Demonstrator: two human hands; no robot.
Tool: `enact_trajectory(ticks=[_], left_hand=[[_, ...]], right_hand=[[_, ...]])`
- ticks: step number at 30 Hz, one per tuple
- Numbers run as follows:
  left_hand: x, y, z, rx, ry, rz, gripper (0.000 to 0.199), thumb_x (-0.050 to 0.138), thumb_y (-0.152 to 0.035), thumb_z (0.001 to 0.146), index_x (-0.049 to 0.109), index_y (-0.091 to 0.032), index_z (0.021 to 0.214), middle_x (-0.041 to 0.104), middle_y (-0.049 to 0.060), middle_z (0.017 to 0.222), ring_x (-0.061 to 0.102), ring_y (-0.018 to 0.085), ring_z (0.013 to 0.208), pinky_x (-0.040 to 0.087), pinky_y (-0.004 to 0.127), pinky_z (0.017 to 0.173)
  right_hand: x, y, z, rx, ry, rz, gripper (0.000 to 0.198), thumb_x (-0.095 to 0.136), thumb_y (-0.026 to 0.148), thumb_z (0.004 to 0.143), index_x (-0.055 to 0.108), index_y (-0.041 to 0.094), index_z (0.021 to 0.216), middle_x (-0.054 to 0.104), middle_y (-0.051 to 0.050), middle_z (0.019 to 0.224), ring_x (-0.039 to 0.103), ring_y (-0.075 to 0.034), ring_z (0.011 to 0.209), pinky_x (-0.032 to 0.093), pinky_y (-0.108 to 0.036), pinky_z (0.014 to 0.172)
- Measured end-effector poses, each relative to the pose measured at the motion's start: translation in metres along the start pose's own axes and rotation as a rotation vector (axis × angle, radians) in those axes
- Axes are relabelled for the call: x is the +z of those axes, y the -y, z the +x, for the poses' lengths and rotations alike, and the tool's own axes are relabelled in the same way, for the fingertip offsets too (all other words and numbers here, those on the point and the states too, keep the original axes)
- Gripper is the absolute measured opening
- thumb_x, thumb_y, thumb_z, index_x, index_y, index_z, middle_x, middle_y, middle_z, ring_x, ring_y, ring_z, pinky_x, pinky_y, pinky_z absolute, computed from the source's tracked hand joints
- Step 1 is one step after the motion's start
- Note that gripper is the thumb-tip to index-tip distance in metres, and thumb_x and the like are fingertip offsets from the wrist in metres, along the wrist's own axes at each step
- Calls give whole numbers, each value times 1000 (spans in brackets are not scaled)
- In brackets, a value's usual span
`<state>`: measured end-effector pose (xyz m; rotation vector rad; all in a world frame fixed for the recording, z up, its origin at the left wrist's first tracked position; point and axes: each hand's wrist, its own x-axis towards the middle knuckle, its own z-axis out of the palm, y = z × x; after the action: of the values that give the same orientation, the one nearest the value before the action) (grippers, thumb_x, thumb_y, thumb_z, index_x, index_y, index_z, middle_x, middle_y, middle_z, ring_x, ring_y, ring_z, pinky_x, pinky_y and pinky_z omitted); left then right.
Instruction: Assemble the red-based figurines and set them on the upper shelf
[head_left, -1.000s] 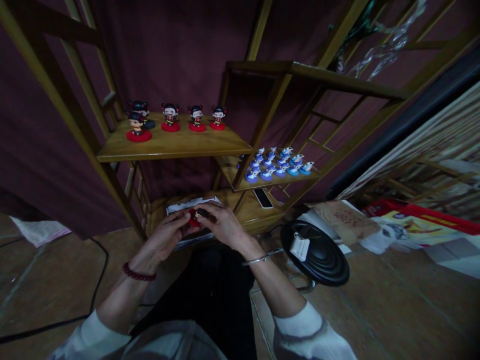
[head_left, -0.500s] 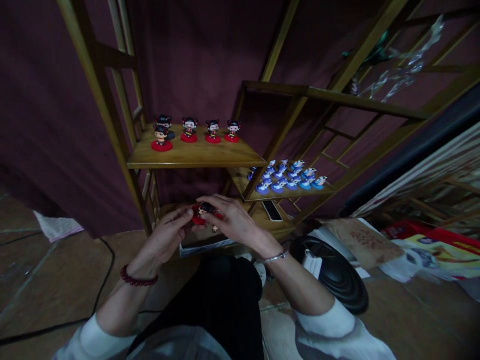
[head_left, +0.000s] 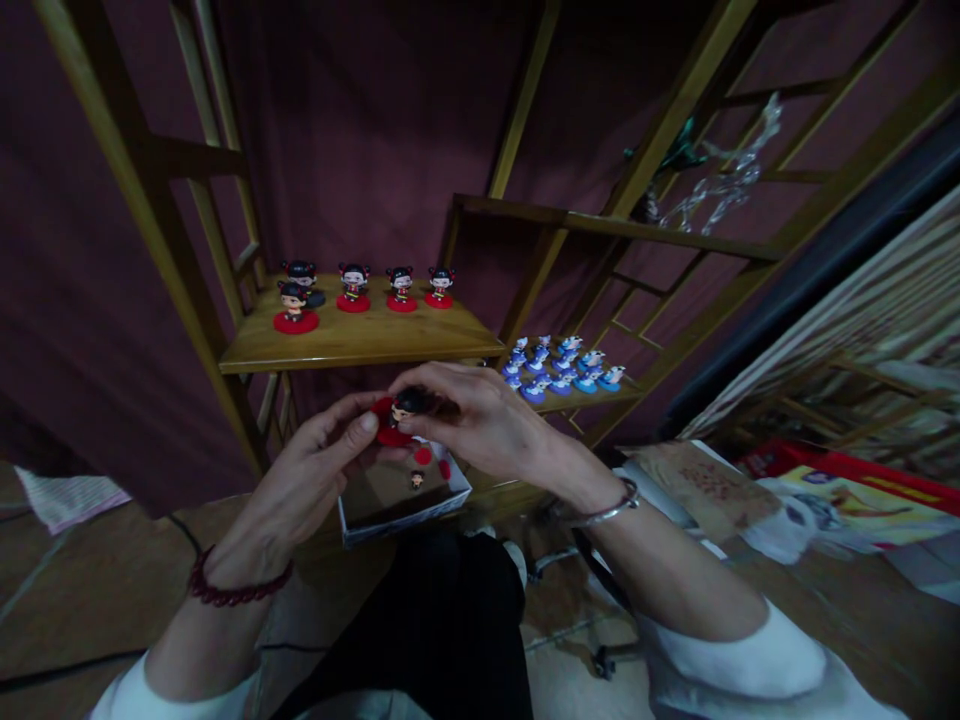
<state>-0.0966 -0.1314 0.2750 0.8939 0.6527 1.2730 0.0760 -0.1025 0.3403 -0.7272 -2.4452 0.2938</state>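
Between my two hands is a small black-haired figurine (head_left: 406, 408) on a round red base, tilted on its side. My left hand (head_left: 330, 450) pinches the edge of the red base with thumb and fingers. My right hand (head_left: 480, 420) is closed around the figurine's head and body. Beneath them lies an open box (head_left: 375, 515) holding another small figurine (head_left: 417, 481) and red discs (head_left: 422, 456). On the wooden shelf (head_left: 360, 348) beyond, several similar black-haired figurines (head_left: 354, 286) stand on red bases, one behind another at the left.
Several blue and purple figurines (head_left: 564, 380) stand in rows on a lower shelf at the right. A clear glass-like deer ornament (head_left: 724, 190) is on the upper right shelf. Bags and a red-yellow package (head_left: 862, 500) lie at the far right. A dark cable (head_left: 75, 665) crosses the tiled floor.
The view has shifted, and my hands appear higher and closer to the shelf, still holding the figurine. More of the box and its contents shows below them.
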Motion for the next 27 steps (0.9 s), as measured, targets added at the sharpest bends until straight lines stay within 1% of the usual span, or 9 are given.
enact_trajectory(ticks=[2, 5, 8, 11, 13, 17, 19, 23, 27], left_hand=[[3, -8, 2, 22, -4, -3, 25, 70, -24, 72, 66, -16, 95, 70, 4, 94, 67, 17, 78, 57, 28, 73], [5, -18, 7, 78, -14, -4, 23, 70, -23, 73, 67, -17, 95, 70, 4, 93, 67, 17, 81, 56, 29, 77], [7, -26, 12, 159, -2, 35, 23, 66, -21, 76, 67, -18, 99, 69, 3, 99, 66, 17, 88, 55, 29, 82], [11, -29, 16, 228, 17, 95, 25, 63, -20, 78, 65, -18, 104, 66, 4, 108, 64, 18, 96, 53, 30, 87], [14, -30, 18, 262, 4, 119, 29, 63, -20, 79, 63, -18, 107, 65, 4, 110, 63, 18, 98, 53, 31, 88], [13, -30, 20, 307, -44, 165, 37, 64, -25, 77, 58, -19, 113, 67, 4, 101, 65, 19, 92, 52, 35, 88], [10, -29, 20, 356, -79, 212, 41, 64, -27, 77, 56, -20, 116, 68, 4, 96, 66, 19, 88, 52, 38, 87], [3, -27, 17, 507, -198, 427, 42, 60, -27, 80, 52, -20, 121, 65, 5, 104, 65, 18, 90, 52, 36, 86], [-1, -28, 15, 644, -350, 842, 30, 55, -30, 83, 60, -19, 111, 64, 6, 105, 64, 17, 88, 52, 32, 83]], right_hand=[[-7, 0, 8, -27, 5, -8, 20, 60, 22, 83, 60, 18, 102, 65, -1, 91, 59, -11, 78, 41, -21, 69], [-13, -1, 22, -24, -9, -38, 20, 60, 23, 82, 61, 16, 100, 65, 0, 86, 56, -10, 72, 39, -21, 66], [-18, -4, 36, -9, -27, -53, 21, 59, 24, 81, 62, 15, 100, 64, 0, 82, 53, -9, 69, 37, -21, 65], [-22, -7, 49, -12, -46, -58, 23, 58, 25, 81, 62, 14, 101, 63, 0, 87, 53, -10, 73, 36, -22, 68], [-24, -10, 57, -21, -41, -70, 24, 58, 25, 81, 62, 14, 102, 63, -1, 89, 53, -11, 77, 36, -23, 70], [-27, -16, 70, -34, -2, -87, 25, 57, 22, 81, 62, 14, 104, 63, -1, 90, 53, -11, 79, 36, -24, 72], [-26, -21, 77, -34, 8, -87, 26, 57, 21, 81, 62, 14, 105, 63, -1, 91, 53, -12, 80, 37, -25, 74], [-24, -31, 90, -32, 8, -90, 28, 57, 20, 81, 62, 14, 108, 64, -3, 95, 54, -13, 84, 38, -26, 76], [-20, -41, 102, -48, 16, -99, 28, 58, 18, 80, 62, 14, 107, 64, -4, 97, 55, -15, 89, 39, -28, 79]])
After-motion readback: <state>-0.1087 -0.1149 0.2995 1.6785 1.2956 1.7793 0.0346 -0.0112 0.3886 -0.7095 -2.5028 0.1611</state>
